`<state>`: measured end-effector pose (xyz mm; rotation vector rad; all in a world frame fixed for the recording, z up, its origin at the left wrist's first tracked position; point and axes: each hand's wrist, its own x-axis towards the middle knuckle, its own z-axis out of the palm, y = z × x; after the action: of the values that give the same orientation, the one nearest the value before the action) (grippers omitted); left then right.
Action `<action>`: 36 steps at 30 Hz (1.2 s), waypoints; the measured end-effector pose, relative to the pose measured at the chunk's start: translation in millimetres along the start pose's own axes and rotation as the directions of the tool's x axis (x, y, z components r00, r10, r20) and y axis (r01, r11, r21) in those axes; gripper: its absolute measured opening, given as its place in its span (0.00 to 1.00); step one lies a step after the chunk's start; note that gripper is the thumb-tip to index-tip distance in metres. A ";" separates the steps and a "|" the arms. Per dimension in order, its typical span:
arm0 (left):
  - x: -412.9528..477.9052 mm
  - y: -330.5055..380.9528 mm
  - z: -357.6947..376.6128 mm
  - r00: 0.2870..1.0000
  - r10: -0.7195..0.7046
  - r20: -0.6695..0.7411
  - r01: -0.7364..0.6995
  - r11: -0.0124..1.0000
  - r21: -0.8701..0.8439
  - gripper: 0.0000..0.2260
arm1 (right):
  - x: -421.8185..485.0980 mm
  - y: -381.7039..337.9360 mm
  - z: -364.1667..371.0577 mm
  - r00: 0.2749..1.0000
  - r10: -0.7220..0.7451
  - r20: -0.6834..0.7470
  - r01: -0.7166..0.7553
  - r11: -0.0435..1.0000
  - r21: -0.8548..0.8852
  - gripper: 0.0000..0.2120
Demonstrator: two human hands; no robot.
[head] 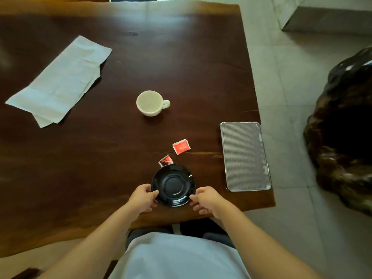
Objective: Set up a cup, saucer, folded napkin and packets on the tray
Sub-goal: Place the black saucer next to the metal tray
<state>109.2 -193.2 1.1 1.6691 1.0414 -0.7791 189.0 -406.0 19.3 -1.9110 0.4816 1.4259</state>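
A black saucer is near the front edge of the dark wooden table, tilted a little. My left hand pinches its left rim and my right hand pinches its right rim. Two red packets lie just beyond it: one partly behind the saucer's far rim, the other a bit farther right. A white cup stands upright mid-table, handle to the right. A ribbed silver tray lies at the table's right edge. A white napkin lies unfolded at the far left.
The table's right edge runs just past the tray, with pale tiled floor beyond. A dark, glossy, lumpy object stands on the floor to the right. A pale box or step is at the top right.
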 end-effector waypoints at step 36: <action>64.4 88.4 98.4 0.997 -0.066 0.033 0.065 0.997 0.036 0.09 | 55.7 6.1 -115.0 0.991 0.132 -0.021 -0.127 0.976 0.178 0.14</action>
<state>214.6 -282.3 -49.8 1.6521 1.0690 -0.8701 281.6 -486.4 -17.1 -1.7900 0.7355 1.3859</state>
